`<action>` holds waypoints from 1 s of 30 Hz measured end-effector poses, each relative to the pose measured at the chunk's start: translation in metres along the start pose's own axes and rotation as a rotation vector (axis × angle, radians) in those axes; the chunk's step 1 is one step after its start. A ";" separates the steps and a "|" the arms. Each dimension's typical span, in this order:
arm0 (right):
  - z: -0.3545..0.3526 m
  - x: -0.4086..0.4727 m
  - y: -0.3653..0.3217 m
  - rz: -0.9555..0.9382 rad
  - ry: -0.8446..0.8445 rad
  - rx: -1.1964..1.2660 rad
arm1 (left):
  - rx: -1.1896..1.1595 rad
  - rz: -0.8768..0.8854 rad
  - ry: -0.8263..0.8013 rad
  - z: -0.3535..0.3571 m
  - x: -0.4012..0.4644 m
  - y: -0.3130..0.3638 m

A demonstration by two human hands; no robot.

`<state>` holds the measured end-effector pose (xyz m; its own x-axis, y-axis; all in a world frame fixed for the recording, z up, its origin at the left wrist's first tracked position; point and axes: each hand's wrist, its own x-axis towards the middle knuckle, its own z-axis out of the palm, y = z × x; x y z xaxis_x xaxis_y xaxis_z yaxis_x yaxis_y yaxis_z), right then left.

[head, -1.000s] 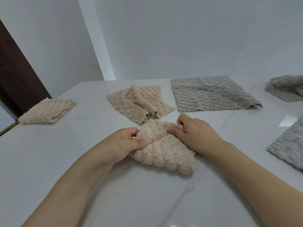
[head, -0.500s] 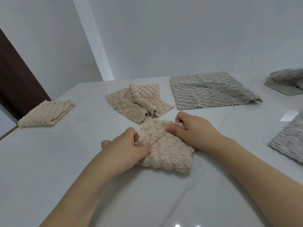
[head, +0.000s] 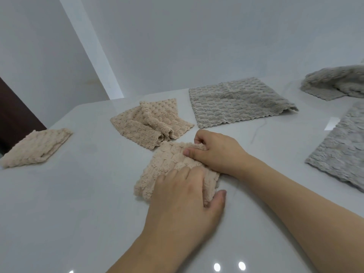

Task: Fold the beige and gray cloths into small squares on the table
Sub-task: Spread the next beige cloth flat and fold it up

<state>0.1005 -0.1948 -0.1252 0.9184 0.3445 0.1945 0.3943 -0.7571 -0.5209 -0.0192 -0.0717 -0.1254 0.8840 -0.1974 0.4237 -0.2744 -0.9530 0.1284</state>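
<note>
A folded beige cloth lies on the white table in front of me. My left hand lies over its near half, fingers on top and the thumb at its right edge. My right hand pinches its far right corner between thumb and curled fingers. A rumpled beige cloth lies just behind it. A folded beige square sits at the far left. A flat gray cloth lies at the back.
A crumpled gray cloth sits at the back right, and another gray cloth lies at the right edge. A white wall rises behind the table, with a dark door panel at the left.
My left hand has moved from the cloth's left edge across onto its near half. The cloth now lies flatter and squarer. My right hand stays at the far right corner.
</note>
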 end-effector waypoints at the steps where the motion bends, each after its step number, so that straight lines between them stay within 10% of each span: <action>1: 0.000 0.000 0.000 -0.002 -0.002 -0.002 | 0.021 -0.002 0.011 0.000 0.001 -0.001; 17: 0.004 0.000 0.000 -0.003 0.019 -0.015 | -0.027 -0.175 -0.442 -0.010 0.008 0.009; 30: 0.003 0.001 -0.001 0.026 0.036 -0.023 | -0.323 -0.123 -0.502 -0.027 0.008 -0.007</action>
<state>0.1013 -0.1919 -0.1270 0.9289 0.3041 0.2114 0.3702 -0.7786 -0.5067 -0.0206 -0.0601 -0.0989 0.9653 -0.2496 -0.0761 -0.1905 -0.8733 0.4484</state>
